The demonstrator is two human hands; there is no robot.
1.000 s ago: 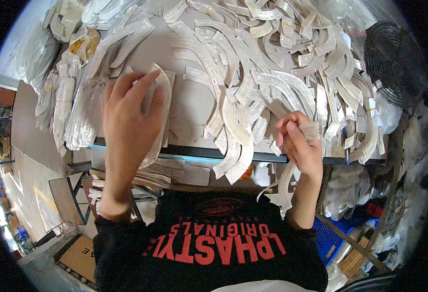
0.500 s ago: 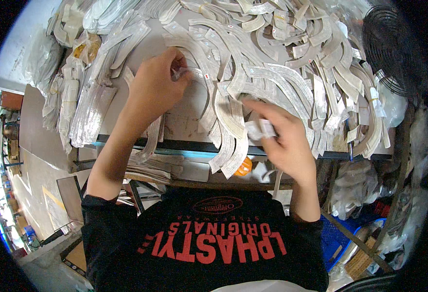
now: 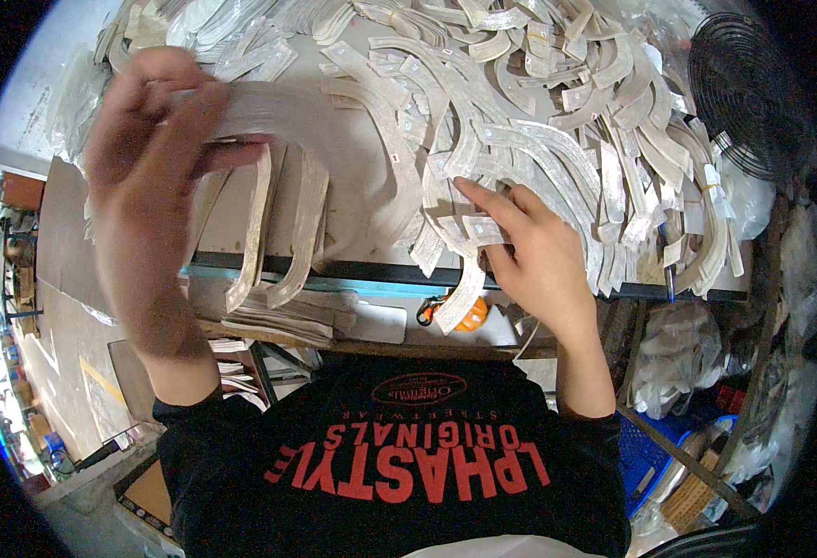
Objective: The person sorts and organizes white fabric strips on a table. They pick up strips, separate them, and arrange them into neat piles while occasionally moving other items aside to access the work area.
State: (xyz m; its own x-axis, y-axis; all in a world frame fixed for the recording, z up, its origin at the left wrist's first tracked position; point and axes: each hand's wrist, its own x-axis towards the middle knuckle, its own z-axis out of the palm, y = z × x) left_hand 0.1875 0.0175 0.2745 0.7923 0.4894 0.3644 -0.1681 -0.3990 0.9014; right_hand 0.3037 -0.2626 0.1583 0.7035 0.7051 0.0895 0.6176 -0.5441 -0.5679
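Note:
My left hand [image 3: 148,163], smeared by motion, is raised over the left part of the table. Its fingers are closed around one end of a curved pale strip [image 3: 283,112], which is also blurred and arcs to the right. My right hand [image 3: 539,256] is at the table's front edge, index finger stretched onto a pile of curved pale strips [image 3: 543,149]. A small whitish piece [image 3: 483,230] shows between its thumb and bent fingers; I cannot make out whether it is a label. Two strips [image 3: 302,232] hang over the front edge below the left hand.
Bundled pale strips [image 3: 246,60] and clear plastic bags [image 3: 79,116] lie at the far left. A black round fan grille [image 3: 738,93] stands far right. Under the tabletop are an orange object [image 3: 469,316] and stacked strips [image 3: 288,316]. A blue crate [image 3: 645,456] sits low right.
My left hand has swung left and toward me, carrying a curved strip. My right hand has shifted slightly left; the whitish piece in it is now partly under the fingers.

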